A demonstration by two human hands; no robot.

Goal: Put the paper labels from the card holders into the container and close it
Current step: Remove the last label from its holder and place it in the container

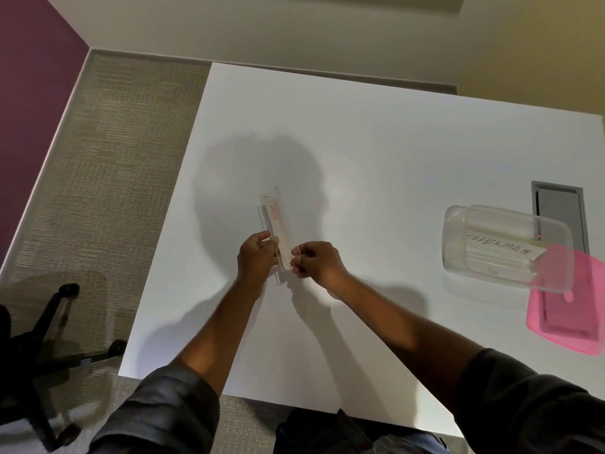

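Note:
A clear acrylic card holder (274, 221) lies lengthwise at the middle of the white table (376, 142), with a white paper label (281, 234) bearing red marks inside it. My left hand (257, 257) grips the holder's near end. My right hand (316, 260) pinches the near edge of the label at that same end. At the right stands a clear plastic container (504, 247), open, with paper labels inside, one reading "SUPERMAN". Its pink lid (571, 309) lies on the table right beside it, partly under its near right corner.
A grey cable hatch (559, 211) is set into the table behind the container. An office chair base (49, 339) stands on the carpet to the left of the table. The table's near edge runs just in front of my body.

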